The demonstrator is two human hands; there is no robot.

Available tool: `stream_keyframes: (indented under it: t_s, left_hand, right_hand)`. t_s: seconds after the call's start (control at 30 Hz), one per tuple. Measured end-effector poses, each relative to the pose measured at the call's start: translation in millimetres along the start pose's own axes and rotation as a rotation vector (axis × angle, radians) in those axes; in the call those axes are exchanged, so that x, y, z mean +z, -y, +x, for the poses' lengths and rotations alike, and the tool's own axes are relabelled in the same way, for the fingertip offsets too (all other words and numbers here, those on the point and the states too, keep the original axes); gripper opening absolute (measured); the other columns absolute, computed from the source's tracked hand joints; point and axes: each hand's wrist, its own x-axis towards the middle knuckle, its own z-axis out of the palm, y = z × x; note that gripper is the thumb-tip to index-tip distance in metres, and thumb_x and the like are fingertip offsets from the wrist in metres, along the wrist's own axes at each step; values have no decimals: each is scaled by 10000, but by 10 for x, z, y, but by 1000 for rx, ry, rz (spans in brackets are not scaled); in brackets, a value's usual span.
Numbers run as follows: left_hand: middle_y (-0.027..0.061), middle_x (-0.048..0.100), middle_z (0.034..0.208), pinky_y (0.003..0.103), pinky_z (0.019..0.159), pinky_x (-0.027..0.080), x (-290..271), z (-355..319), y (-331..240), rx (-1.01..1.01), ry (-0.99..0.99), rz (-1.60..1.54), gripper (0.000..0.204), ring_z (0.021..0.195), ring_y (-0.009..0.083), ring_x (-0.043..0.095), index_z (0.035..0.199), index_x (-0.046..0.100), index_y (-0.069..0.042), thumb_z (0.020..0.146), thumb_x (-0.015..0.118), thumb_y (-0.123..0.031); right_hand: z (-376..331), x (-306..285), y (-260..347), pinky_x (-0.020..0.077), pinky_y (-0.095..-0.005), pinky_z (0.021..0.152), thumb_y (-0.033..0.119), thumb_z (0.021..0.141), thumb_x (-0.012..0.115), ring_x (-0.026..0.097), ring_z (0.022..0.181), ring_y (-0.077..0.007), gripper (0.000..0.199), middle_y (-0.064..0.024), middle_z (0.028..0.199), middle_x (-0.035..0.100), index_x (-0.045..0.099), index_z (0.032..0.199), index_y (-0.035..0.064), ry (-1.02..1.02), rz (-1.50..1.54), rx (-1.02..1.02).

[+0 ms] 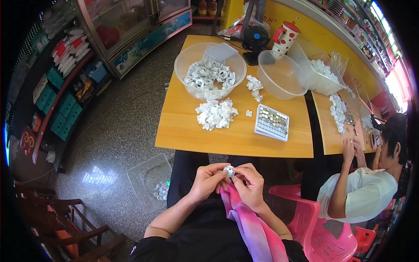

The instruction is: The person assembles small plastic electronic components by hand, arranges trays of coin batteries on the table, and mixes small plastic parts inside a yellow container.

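Note:
A small white round plastic part with a dark spot [228, 170] is pinched between the fingertips of both my hands, above my lap. My left hand [206, 180] holds it from one side, thumb and fingers pressed together. On the other side my right hand [249, 183] grips it the same way. Pink and purple cloth [248, 222] hangs below the right hand. Ahead on the table lies a heap of small white plastic pieces [216, 115]. To its right, a white tray [257, 130] holds rows of small round metallic discs; a single white piece [248, 113] lies beside it.
A clear bowl [179, 70] of white ring-shaped parts stands on the wooden table [187, 137], with another clear bowl [279, 83], a fan [255, 38] and a red-dotted tumbler [286, 37]. Right, a person [362, 187] handles small parts. A clear bin [137, 179] sits on the floor, left.

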Motion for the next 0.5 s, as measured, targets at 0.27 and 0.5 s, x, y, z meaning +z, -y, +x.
stream_keyframes:
  t_s: [0.27, 0.5]
  left_hand:
    - [131, 680, 827, 198, 427, 454, 44, -27, 29, 73, -2, 71, 283, 586, 129, 642, 1191, 576, 50, 918, 526, -1]
    - [123, 679, 845, 198, 439, 458, 29, -50, 5, 46, 8, 112, 275, 609, 129, 650, 1191, 585, 44, 931, 517, -15]
  right_hand:
    - [-11, 63, -43, 499, -237, 667, -116, 775, 642, 604, 772, -154, 223, -103, 921, 581, 655, 976, -19, -71, 7, -41]
    - [30, 38, 2, 483, -253, 655, -106, 757, 666, 597, 765, -180, 194, -104, 911, 582, 648, 927, -16, -90, -105, -147]
